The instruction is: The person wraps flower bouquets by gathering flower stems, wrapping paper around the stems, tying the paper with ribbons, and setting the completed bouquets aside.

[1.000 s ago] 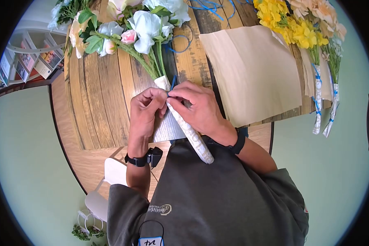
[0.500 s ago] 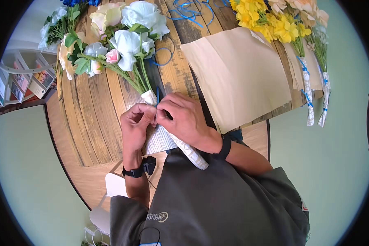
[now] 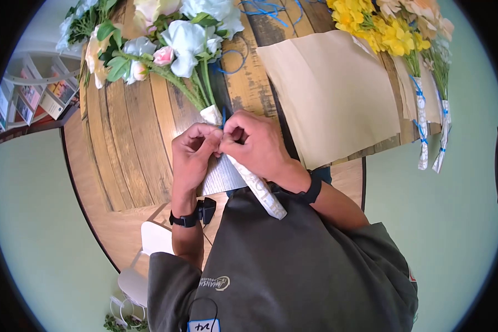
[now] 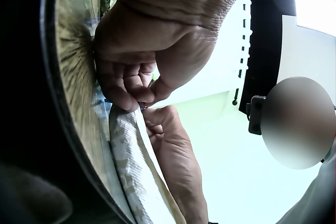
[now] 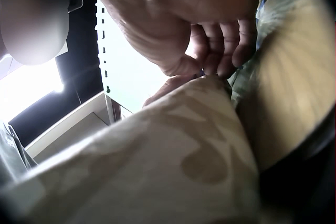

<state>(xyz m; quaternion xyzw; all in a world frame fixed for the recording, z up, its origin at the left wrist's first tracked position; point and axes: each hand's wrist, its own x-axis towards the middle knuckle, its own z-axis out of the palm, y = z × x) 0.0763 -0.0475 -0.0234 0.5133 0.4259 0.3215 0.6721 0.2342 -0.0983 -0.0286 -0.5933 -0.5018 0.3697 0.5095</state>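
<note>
A bouquet of white, pink and cream artificial flowers (image 3: 185,44) lies on the table, its stems wrapped in white patterned paper (image 3: 263,196). The wrapped handle slants toward the person's body. Near its upper end, a thin blue ribbon (image 3: 223,115) stands out beside the paper. The left hand (image 3: 192,157) pinches the ribbon between thumb and fingers; the right hand (image 3: 263,146) pinches it close by, its fingers curled. Both sets of fingertips nearly meet over the handle and hide the ribbon between them. In the right wrist view, the patterned wrap (image 5: 157,161) fills the foreground.
Brown wrapping paper (image 3: 329,99) lies right of the hands on the wooden table (image 3: 138,133). Two bunches with wrapped, ribbon-tied stems (image 3: 421,133) lie at the far right. Loose blue ribbon (image 3: 265,8) is at the back, more flowers (image 3: 74,27) back left. A white chair (image 3: 156,238) stands below.
The head view has dipped and come back. Both hands stay at the same spot on the wrapped handle; the right fingers have curled in more tightly beside the left fingertips.
</note>
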